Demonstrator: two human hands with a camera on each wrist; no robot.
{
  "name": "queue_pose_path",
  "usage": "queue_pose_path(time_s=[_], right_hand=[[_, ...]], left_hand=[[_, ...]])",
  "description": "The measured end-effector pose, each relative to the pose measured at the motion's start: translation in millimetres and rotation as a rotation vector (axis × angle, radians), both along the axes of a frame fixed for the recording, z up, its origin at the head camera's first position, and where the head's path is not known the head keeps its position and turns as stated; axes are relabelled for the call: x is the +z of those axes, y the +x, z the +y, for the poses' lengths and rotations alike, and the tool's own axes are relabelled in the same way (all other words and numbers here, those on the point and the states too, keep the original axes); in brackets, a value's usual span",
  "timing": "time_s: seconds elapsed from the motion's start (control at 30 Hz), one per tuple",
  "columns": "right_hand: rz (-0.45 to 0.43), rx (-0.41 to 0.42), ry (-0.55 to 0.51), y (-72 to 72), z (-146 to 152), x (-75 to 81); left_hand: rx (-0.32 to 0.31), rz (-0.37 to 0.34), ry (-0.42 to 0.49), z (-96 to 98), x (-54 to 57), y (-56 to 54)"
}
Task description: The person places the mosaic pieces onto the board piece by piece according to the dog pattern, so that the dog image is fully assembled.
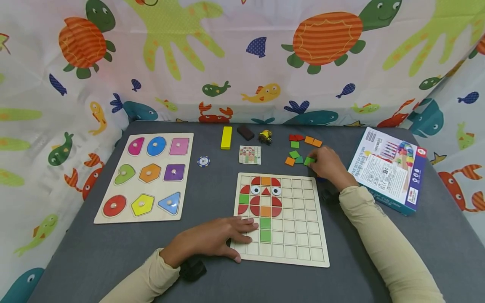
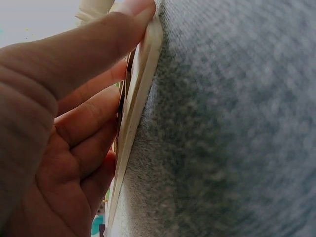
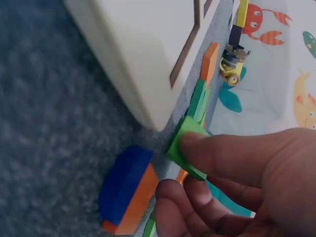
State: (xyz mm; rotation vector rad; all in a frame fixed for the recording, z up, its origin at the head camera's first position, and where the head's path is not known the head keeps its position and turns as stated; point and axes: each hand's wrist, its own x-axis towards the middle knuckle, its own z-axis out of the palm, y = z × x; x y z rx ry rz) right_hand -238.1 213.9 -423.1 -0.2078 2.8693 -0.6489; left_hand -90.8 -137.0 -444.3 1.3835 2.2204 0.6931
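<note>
My right hand (image 1: 330, 166) pinches a light green square tile (image 3: 186, 143) between thumb and fingers, just past the far right corner of the wooden grid board (image 1: 299, 261). My left hand (image 1: 217, 236) rests on the board's near left corner, fingers spread over the grid and thumb at the near edge. Red curved pieces (image 1: 276, 206), orange squares (image 1: 266, 211), green squares (image 1: 265, 236) and two round eye pieces (image 1: 276, 191) lie in the grid's left columns. Loose orange (image 1: 289, 161) and green tiles (image 1: 294, 144) lie around my right hand. In the right wrist view, a blue piece (image 3: 123, 185) lies against an orange one.
On the left lies a shape puzzle board (image 1: 178, 212) with knobbed pieces. Behind the grid are a picture card (image 1: 250, 155), a yellow block (image 1: 226, 138), a dark brown block (image 1: 245, 133), a small yellow-black toy (image 1: 265, 137) and a chip (image 1: 203, 161). A box (image 1: 390, 172) stands right.
</note>
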Motion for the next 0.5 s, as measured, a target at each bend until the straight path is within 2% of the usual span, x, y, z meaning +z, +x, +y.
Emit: queue_pose_path(time_s=[0.13, 0.3, 0.5], right_hand=[[0.044, 0.026, -0.07, 9.4, 0.4, 6.0], [0.077, 0.063, -0.197, 30.4, 0.1, 16.5], [0.048, 0.196, -0.308, 60.1, -12.6, 20.3]], left_hand=[[-0.001, 0.001, -0.001, -0.2, 0.5, -0.3], [-0.009, 0.001, -0.009, 0.8, 0.7, -1.0], [-0.011, 0.006, -0.014, 0.9, 0.3, -1.1]])
